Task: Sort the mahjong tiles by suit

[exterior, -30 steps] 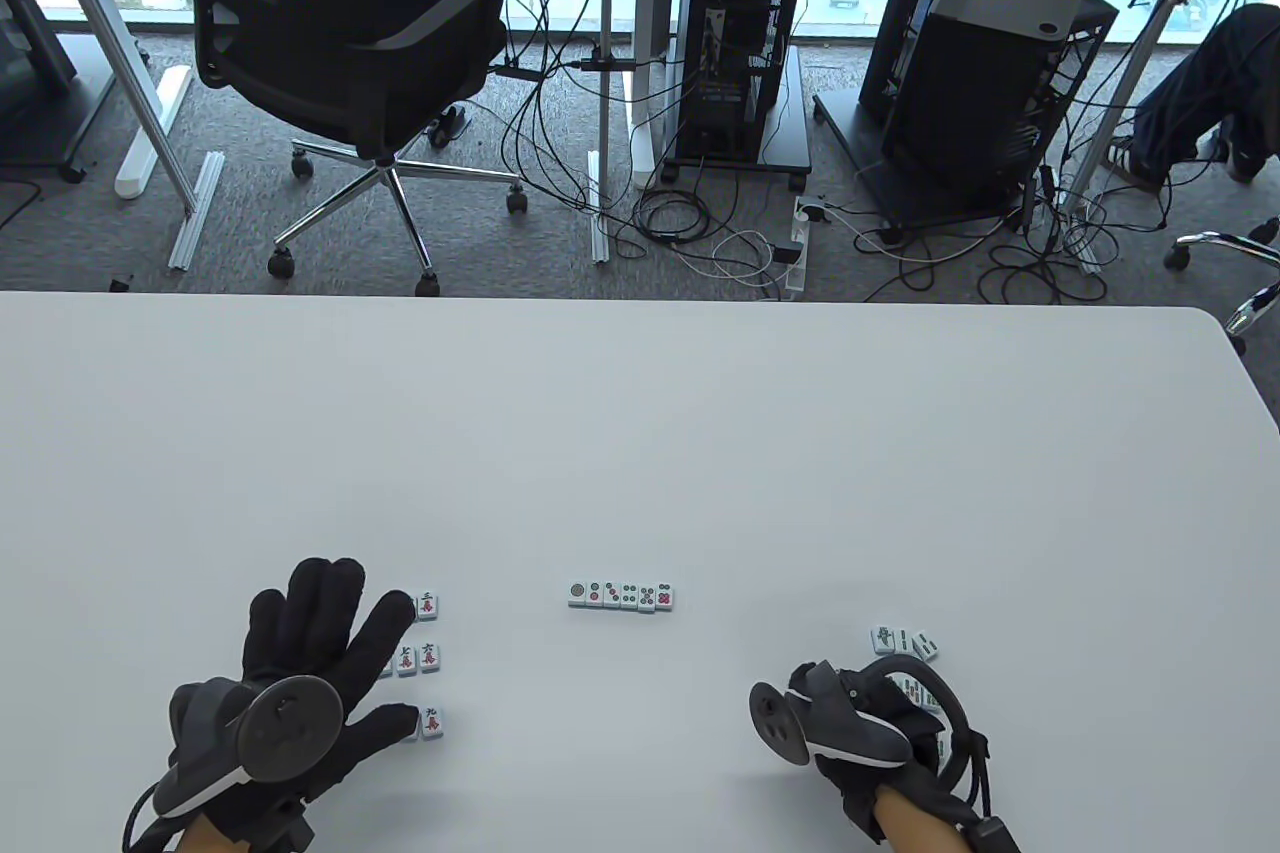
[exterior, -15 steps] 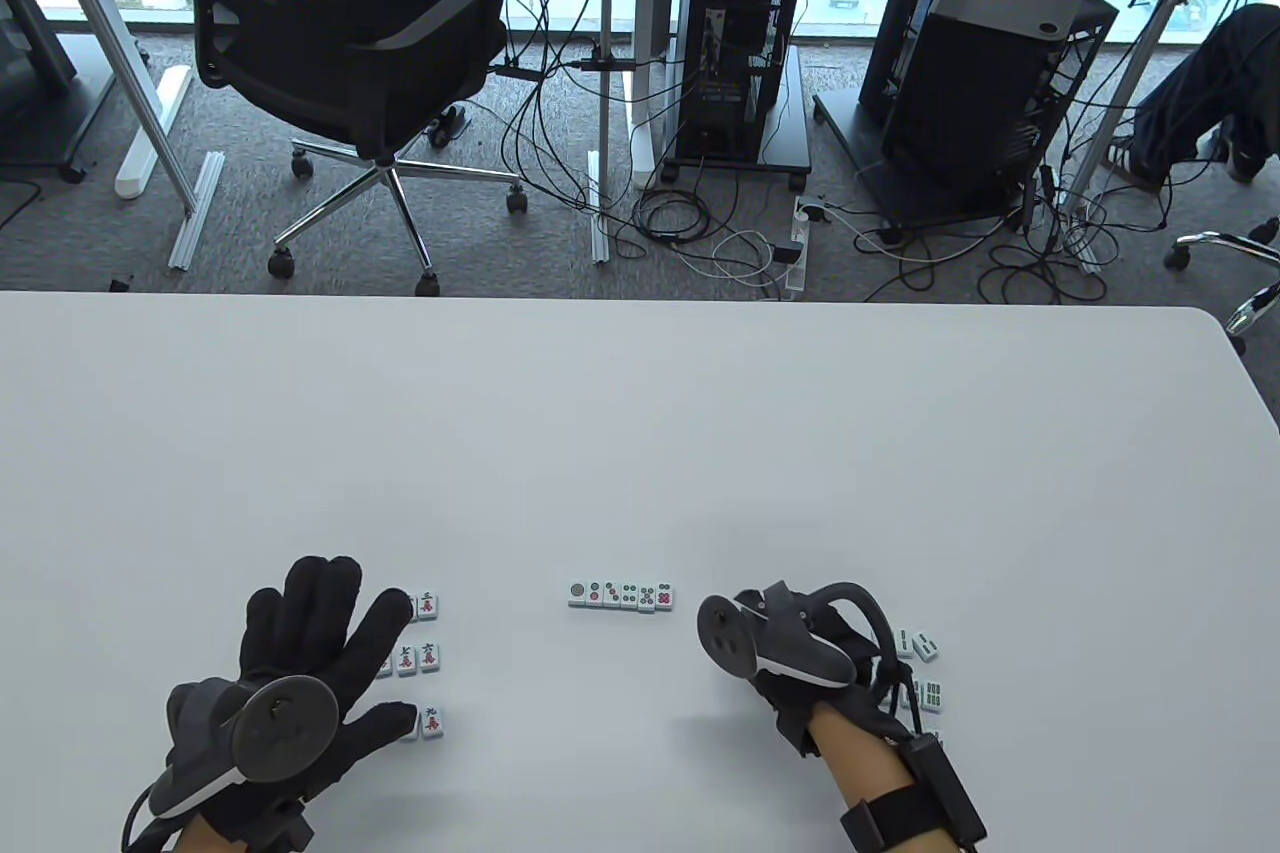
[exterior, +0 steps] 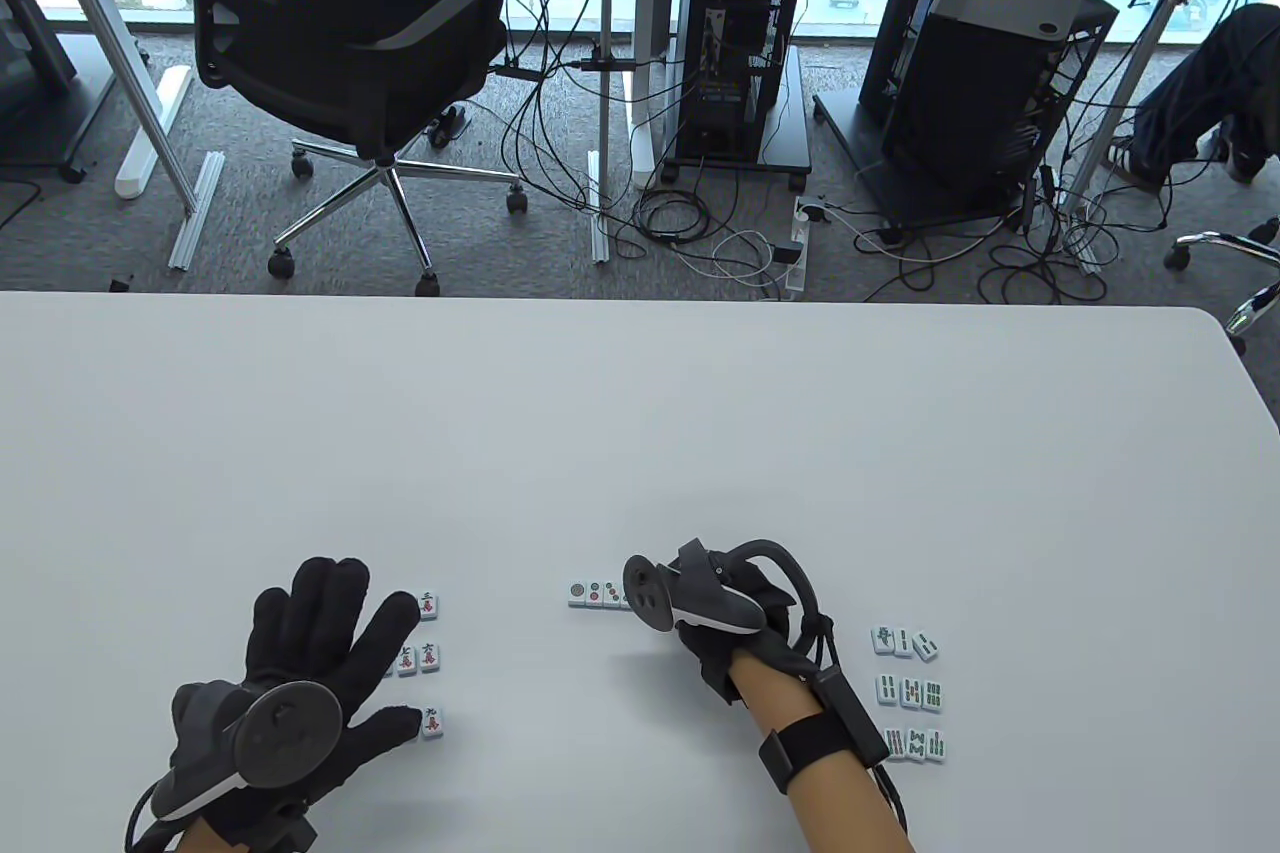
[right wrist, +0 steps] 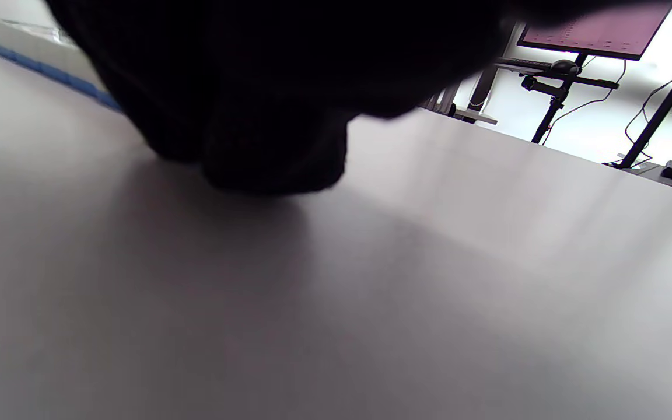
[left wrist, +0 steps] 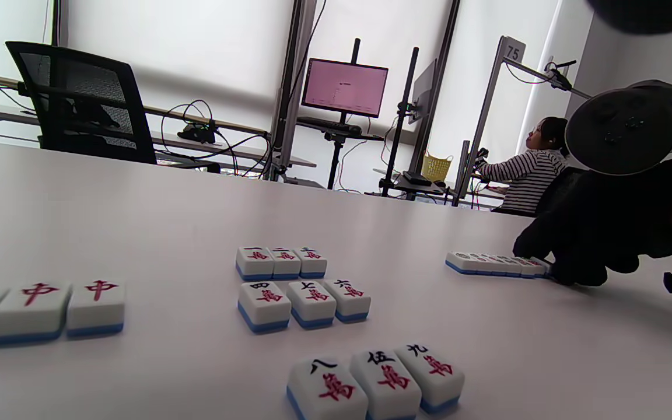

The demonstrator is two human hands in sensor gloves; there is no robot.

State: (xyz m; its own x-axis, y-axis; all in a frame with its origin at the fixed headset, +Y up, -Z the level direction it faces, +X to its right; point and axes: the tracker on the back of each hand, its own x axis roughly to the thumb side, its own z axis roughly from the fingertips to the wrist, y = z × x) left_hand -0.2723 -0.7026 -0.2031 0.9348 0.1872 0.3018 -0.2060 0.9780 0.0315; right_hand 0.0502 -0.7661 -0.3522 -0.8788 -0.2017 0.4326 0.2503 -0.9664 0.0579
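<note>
Glossy white, blue-backed rectangular dot tiles [exterior: 592, 593] row at table [exterior: 640, 413] centre; right hand [exterior: 735, 618] covers its right end, finger state indeterminable. Left hand [exterior: 300, 663] splayed flat beside character tiles [left wrist: 304, 303].

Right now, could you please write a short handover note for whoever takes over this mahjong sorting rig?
Left hand: flat on the table, fingers spread, partly over the character tiles, holding nothing.
Right hand: at the right end of the dot row; the tracker hides its fingers, so a grip cannot be confirmed.
Done: character tiles in three rows of three; bamboo tiles in three rows of three on the right; three red tiles in a row left of the characters.
Left: the dot tiles form a single row only; probably more to add or tidy there.
</note>
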